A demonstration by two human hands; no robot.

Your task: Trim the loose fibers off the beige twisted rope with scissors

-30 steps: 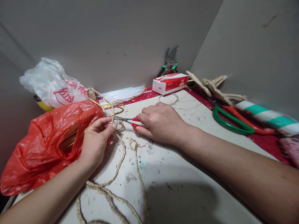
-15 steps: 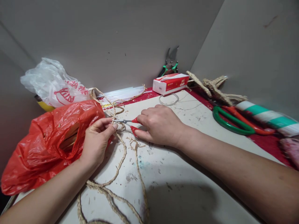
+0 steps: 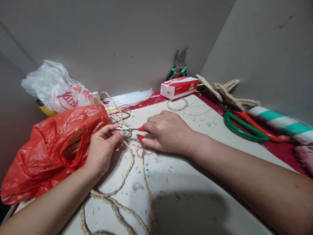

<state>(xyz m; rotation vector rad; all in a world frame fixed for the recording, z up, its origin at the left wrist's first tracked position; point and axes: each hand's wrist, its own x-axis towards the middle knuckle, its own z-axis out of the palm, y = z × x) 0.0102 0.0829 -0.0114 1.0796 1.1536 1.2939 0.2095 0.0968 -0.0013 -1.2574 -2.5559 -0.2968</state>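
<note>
My right hand [image 3: 166,132] is closed on the red handles of small scissors [image 3: 141,133], whose blades point left and stand slightly apart. At the blade tips, my left hand [image 3: 104,142] pinches the braided straw rope [image 3: 127,147] between thumb and fingers; the held part is mostly hidden. From there the rope hangs down and runs in several loops over the white board [image 3: 186,182] toward the front edge. Another rope strand [image 3: 146,182] lies to the right of it, with a frayed end near the scissors.
A red plastic bag [image 3: 51,143] and a white bag [image 3: 58,88] sit at left. Clear sticks [image 3: 129,98], a red-white box [image 3: 179,88], pruning shears [image 3: 179,63] and a wire coil [image 3: 177,104] lie behind. Green-handled scissors [image 3: 244,132] and a striped roll [image 3: 281,122] are right.
The scissors' blades have opened a little wider near my left fingertips. Both hands have otherwise hardly moved, and the view has shifted very slightly.
</note>
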